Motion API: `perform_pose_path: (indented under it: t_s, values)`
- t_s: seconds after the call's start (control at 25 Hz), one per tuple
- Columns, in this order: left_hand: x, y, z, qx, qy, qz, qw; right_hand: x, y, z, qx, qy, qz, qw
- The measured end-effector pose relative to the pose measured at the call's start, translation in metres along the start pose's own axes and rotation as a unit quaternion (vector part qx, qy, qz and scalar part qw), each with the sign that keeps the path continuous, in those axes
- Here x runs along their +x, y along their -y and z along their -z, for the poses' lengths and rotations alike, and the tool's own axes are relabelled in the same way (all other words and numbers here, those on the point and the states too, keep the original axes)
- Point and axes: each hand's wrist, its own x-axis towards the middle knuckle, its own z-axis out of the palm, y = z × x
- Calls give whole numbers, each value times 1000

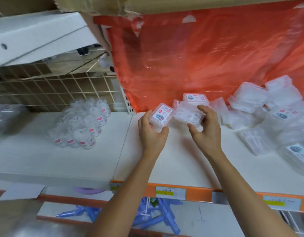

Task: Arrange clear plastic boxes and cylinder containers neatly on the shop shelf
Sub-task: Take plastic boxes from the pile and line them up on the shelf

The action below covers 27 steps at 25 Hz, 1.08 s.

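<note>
The left hand grips one labelled clear box, fingers curled round its near end. The right hand pinches a second clear box between thumb and fingers. The two boxes almost touch just above the shop shelf. A loose heap of boxes lies to the right of the hands, and cylinder containers stand well to the left. To do this well, turn both labels upward, square the edges together, then set them flat against the red plastic sheet beyond the hands.

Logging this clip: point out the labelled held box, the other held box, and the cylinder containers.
Labelled held box (162, 115): head view, its sticker.
Other held box (188, 115): head view, clear top.
Cylinder containers (89, 124): head view, cluster's middle.
</note>
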Motion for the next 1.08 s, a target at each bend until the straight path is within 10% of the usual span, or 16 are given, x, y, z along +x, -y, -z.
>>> perform_pose_path:
  t_s: [1.08]
  values:
    - [-3, 124, 434, 105, -138, 1, 985, -188, 226, -322, 89, 216, -36, 972]
